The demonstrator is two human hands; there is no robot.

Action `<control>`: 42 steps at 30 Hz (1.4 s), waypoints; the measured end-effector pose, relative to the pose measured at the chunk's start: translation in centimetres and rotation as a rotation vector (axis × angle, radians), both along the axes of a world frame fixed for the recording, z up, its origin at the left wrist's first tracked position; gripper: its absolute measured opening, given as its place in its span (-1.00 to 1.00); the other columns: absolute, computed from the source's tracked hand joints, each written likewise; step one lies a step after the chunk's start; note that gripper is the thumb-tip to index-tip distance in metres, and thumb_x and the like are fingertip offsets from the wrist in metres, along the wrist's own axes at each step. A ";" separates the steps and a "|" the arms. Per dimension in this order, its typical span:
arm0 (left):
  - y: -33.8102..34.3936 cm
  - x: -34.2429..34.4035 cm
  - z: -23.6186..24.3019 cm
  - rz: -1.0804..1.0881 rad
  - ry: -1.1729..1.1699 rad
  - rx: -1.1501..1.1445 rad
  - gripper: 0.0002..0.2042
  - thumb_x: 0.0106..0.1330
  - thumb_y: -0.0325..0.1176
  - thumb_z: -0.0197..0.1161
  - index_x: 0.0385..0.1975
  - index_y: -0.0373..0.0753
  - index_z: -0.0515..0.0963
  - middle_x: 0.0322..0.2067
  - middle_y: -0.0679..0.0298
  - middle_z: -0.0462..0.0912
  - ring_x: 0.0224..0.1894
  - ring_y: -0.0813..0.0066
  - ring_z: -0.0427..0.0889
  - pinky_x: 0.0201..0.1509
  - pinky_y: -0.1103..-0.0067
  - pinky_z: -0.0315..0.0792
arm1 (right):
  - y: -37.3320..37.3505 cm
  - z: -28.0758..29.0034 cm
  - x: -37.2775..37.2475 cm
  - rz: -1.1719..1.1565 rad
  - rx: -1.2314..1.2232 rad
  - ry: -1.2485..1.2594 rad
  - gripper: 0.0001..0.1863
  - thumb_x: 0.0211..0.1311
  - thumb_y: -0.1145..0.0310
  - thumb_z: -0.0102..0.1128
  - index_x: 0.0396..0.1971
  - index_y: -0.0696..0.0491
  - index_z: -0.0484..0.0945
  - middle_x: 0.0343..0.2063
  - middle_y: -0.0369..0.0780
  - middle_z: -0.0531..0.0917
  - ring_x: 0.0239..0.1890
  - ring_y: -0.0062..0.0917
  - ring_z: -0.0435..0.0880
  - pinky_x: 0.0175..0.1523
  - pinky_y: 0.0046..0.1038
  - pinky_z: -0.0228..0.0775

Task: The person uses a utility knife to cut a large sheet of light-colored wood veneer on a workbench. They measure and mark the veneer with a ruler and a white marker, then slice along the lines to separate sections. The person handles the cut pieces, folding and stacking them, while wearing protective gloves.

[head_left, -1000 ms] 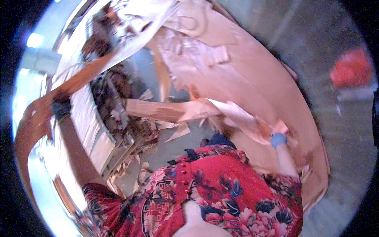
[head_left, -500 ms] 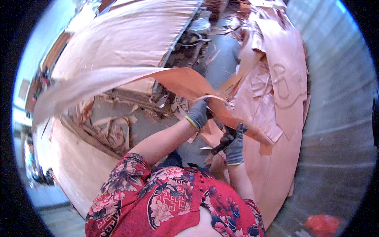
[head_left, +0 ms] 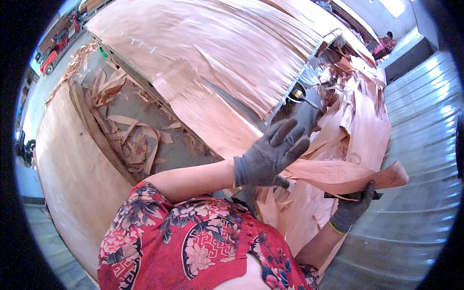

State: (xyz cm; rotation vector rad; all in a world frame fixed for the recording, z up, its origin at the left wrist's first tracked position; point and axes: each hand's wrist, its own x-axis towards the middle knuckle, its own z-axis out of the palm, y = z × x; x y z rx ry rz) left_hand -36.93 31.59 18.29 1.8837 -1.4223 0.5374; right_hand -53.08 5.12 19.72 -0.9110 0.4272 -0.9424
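Observation:
A long pale strip of wood veneer (head_left: 338, 172) runs from the veneer stack, behind my left hand, to the right, where its end curls upward. My right hand (head_left: 354, 209), in a grey glove, is closed at the strip's lower edge near that end. A flat dark tool (head_left: 378, 195) shows at both sides of this fist; its kind is not clear. My left hand (head_left: 270, 157), also gloved, is open over the strip with fingers spread. It holds nothing, and whether its palm touches the veneer cannot be told.
A wide stack of veneer sheets (head_left: 203, 34) lies ahead. Another veneer sheet pile (head_left: 82, 169) stands at the left. Torn veneer scraps (head_left: 137, 140) litter the floor between them. More veneer strips (head_left: 365, 116) hang at the right beside corrugated metal sheeting (head_left: 411, 130). A person (head_left: 385, 46) is far right.
The strip's left part, raised and arched before, now lies low across the stack. My right hand has moved right with the strip's end. My left hand has let go and spread its fingers.

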 end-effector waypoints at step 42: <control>29.9 49.7 -17.5 0.168 1.546 -1.580 -0.71 0.28 -0.29 -0.02 -0.07 -0.26 0.43 -0.07 0.12 0.52 -0.05 0.18 0.51 0.05 0.26 0.42 | 16.4 -16.2 36.4 0.284 -1.425 1.326 -0.30 -0.33 0.17 0.47 -0.09 0.03 0.36 -0.10 -0.05 0.44 -0.18 -0.13 0.55 -0.13 -0.22 0.43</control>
